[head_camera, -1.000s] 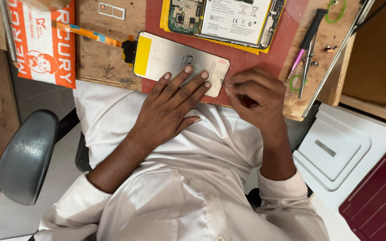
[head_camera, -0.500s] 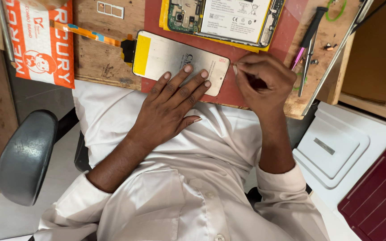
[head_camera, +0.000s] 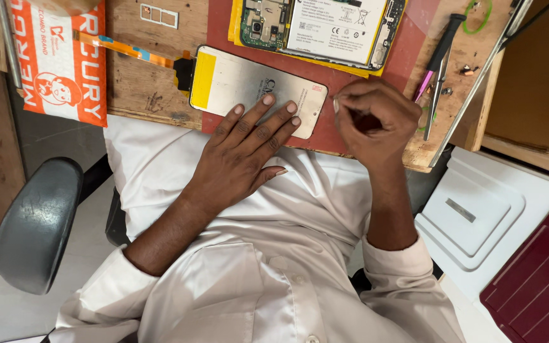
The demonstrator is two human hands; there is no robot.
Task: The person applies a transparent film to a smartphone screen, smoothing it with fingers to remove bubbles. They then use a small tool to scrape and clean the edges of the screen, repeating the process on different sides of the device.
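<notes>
A silvery display panel (head_camera: 243, 82) with a yellow strip and an orange flex cable lies face down on a red mat (head_camera: 338, 133) at the table's near edge. My left hand (head_camera: 249, 152) rests flat on it, fingers spread, with the fingertips on the panel's near half. Just to the right of the panel's right corner, my right hand (head_camera: 376, 117) is curled into a loose fist with thumb and fingertips pinched together. I see nothing held in it. Beyond the panel lies an opened phone (head_camera: 325, 25) showing its battery and circuit board.
Tweezers (head_camera: 436, 89) and a purple-tipped screwdriver (head_camera: 440, 54) lie to the right on the wooden table (head_camera: 141, 82). An orange package (head_camera: 58, 63) sits at left. A grey chair arm (head_camera: 36, 222), a white plastic lid (head_camera: 478, 209) and a maroon case (head_camera: 541, 279) are below table level.
My right hand rose a little from the table's edge and brought its pinched fingertips to the panel's right corner. The left hand stayed flat on the panel.
</notes>
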